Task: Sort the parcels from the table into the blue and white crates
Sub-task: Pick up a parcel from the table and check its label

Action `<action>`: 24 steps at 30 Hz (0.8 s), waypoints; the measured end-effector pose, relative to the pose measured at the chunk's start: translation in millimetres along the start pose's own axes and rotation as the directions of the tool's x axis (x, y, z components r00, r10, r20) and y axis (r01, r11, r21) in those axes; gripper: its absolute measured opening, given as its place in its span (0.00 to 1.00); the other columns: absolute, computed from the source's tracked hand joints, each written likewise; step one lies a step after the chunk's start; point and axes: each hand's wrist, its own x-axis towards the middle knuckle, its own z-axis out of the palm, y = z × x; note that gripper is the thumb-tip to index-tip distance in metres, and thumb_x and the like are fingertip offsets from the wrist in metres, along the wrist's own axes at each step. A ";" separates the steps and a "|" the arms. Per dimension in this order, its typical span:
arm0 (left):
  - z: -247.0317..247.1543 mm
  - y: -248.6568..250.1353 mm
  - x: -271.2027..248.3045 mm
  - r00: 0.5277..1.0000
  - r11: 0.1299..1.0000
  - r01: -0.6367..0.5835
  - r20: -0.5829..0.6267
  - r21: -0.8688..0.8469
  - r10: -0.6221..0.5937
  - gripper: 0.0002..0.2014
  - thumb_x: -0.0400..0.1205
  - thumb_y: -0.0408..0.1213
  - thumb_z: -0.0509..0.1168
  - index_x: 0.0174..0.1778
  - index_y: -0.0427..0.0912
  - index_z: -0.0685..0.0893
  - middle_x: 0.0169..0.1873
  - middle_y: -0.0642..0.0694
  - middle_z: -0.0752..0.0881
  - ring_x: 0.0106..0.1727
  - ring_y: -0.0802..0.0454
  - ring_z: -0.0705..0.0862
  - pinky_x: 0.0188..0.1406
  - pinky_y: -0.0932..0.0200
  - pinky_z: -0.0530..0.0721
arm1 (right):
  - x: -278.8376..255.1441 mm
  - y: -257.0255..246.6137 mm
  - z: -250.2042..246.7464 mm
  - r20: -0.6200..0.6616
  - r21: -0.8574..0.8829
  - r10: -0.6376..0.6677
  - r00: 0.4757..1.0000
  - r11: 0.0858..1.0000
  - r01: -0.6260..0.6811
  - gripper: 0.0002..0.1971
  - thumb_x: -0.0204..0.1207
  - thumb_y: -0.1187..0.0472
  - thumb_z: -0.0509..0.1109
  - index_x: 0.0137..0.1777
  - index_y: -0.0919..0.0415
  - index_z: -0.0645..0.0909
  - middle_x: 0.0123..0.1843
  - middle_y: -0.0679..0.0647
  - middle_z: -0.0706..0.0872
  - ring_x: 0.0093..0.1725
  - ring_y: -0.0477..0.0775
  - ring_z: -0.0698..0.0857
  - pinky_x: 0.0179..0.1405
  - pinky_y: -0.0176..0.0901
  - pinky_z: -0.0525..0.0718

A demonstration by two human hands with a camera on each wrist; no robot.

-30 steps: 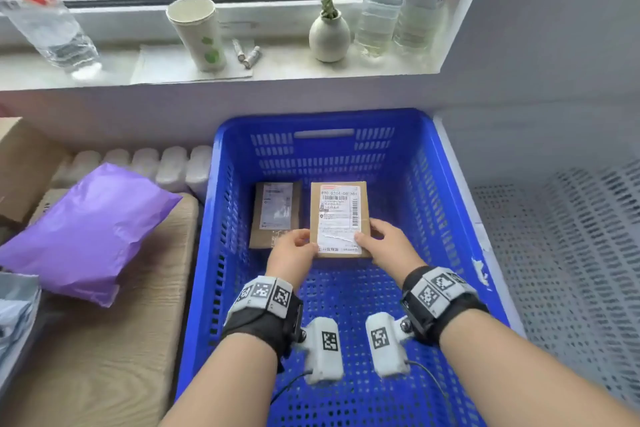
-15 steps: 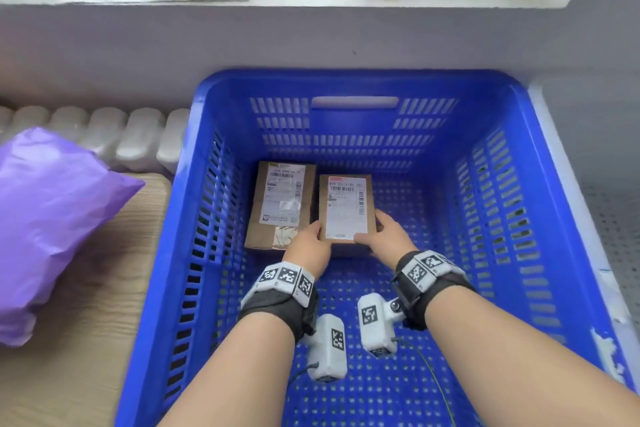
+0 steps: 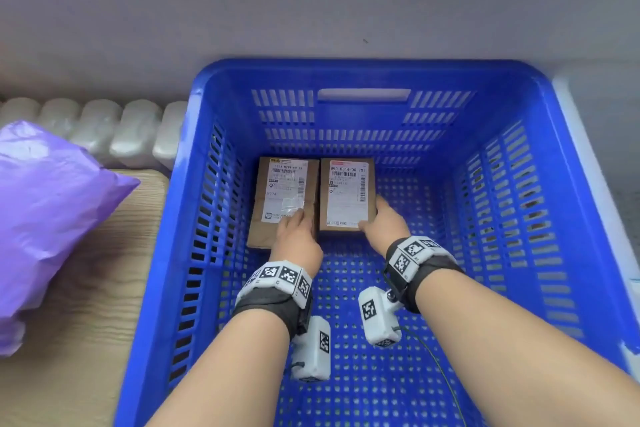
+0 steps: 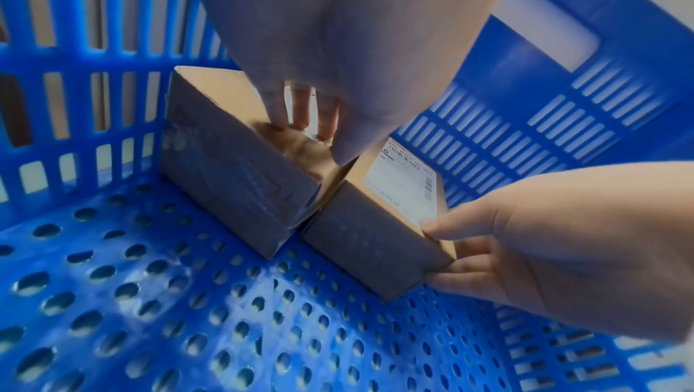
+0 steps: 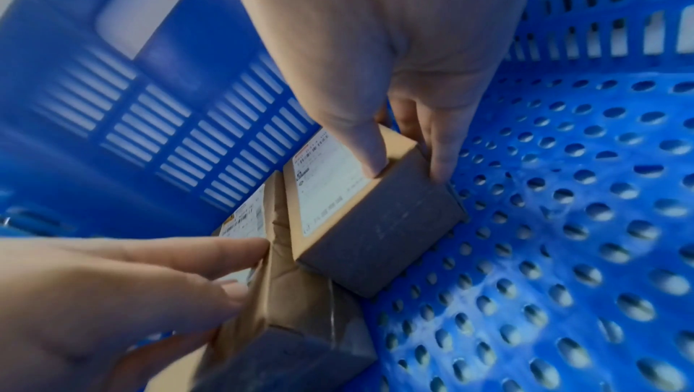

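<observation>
A purple bag lies on the wooden bench, left of the blue crate. Inside the crate, the left hand rests straight fingers on the left box. Touching beside it, the right box sits pinched at its near right corner between the thumb and fingers of the right hand.

I reach both forearms forward and down, wrists banded. My left hand lies fingers straight; my right hand pinches, thumb above.
</observation>
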 end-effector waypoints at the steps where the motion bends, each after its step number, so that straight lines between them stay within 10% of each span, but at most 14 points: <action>1: -0.8 0.6 -1.4 1.000 1.000 0.009 0.016 -0.017 -0.009 0.33 0.83 0.25 0.55 0.86 0.41 0.55 0.86 0.45 0.53 0.86 0.44 0.51 0.84 0.55 0.50 | -2.5 -0.7 -0.3 -0.007 -0.012 -0.004 1.000 1.000 0.004 0.24 0.81 0.61 0.68 0.75 0.58 0.69 0.67 0.62 0.84 0.62 0.67 0.84 0.56 0.50 0.82; 7: -15.6 13.2 -32.4 0.999 0.986 -0.016 -0.041 -0.163 0.010 0.29 0.87 0.27 0.51 0.86 0.42 0.57 0.87 0.46 0.52 0.86 0.48 0.53 0.83 0.57 0.55 | -45.1 -6.7 -15.2 -0.017 -0.032 0.000 1.000 0.999 0.000 0.34 0.85 0.54 0.65 0.86 0.59 0.55 0.78 0.63 0.74 0.73 0.65 0.76 0.66 0.52 0.76; 24: -113.9 51.0 -208.6 0.938 0.937 -0.275 -0.276 -0.216 0.212 0.26 0.88 0.33 0.54 0.84 0.43 0.62 0.84 0.47 0.64 0.83 0.50 0.63 0.81 0.57 0.60 | -252.3 -69.2 -107.9 -0.188 0.010 -0.213 0.959 0.976 0.219 0.23 0.82 0.58 0.68 0.77 0.59 0.75 0.75 0.58 0.79 0.74 0.56 0.78 0.67 0.41 0.72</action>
